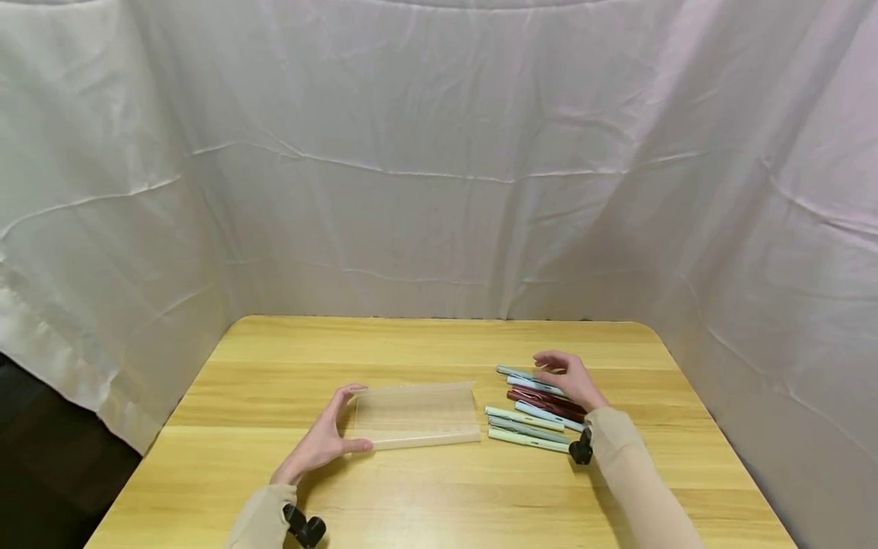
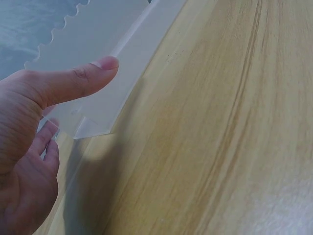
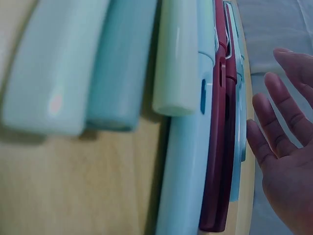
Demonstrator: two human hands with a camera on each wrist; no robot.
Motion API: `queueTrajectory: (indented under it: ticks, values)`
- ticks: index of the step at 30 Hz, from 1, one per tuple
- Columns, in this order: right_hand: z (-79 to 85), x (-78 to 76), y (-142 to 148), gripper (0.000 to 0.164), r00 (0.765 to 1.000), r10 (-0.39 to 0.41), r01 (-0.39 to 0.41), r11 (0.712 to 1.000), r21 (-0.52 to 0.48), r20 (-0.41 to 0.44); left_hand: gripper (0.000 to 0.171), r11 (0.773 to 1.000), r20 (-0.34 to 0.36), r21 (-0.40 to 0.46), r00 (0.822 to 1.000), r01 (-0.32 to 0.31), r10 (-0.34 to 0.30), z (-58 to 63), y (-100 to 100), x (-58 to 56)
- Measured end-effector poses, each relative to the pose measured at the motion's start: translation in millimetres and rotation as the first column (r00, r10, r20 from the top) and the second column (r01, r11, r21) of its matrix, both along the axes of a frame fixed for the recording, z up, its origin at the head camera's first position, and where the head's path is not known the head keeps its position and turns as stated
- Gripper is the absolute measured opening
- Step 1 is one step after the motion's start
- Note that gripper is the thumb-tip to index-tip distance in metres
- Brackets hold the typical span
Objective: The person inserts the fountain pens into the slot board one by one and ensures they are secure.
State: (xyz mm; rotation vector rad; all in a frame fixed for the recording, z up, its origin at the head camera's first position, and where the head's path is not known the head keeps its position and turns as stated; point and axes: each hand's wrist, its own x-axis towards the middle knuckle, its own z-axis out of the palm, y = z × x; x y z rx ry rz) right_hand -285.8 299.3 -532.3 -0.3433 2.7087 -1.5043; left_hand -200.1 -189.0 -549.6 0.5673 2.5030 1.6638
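Note:
My left hand [image 1: 322,438] grips the left end of a clear plastic rack [image 1: 418,414], thumb on the near side and fingers at the far corner. In the left wrist view the rack [image 2: 105,36] has a scalloped edge, and the thumb [image 2: 85,83] lies against its wall. My right hand [image 1: 569,377] is over the far end of a group of capped pens, with nothing held. Its fingers [image 3: 286,117] are spread in the right wrist view, beside the dark red pens [image 3: 215,147], a light blue pen [image 3: 183,176] and a pale green pen [image 3: 176,63].
Several pens lie roughly side by side on the wooden table [image 1: 439,496], right of the rack; the nearest is a pale green pen [image 1: 528,440]. A light grey cloth [image 1: 411,213] hangs behind the table and along its sides. Both wrists wear small black devices.

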Motion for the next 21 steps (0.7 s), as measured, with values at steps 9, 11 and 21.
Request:
queueTrajectory:
  ticks: [9, 11, 21]
  values:
    - [-2.0, -7.0, -5.1, 0.037, 0.998, 0.046, -0.047, 0.998, 0.029, 0.031, 0.095, 1.0, -0.012, -0.002, 1.0, 0.019, -0.019, 1.5, 0.6, -1.2]
    - [-3.7, -8.0, -6.3, 0.036, 0.998, 0.044, -0.046, 0.998, 0.042, 0.048, 0.094, 1.0, -0.012, -0.003, 1.0, 0.02, -0.02, 1.6, 0.7, -1.1]
    - [-6.1, -14.9, -14.5, 0.027, 0.997, 0.051, -0.055, 0.996, 0.066, 0.066, 0.094, 1.0, 0.003, -0.001, 1.0, 0.012, -0.012, 0.6, -0.5, -0.5]
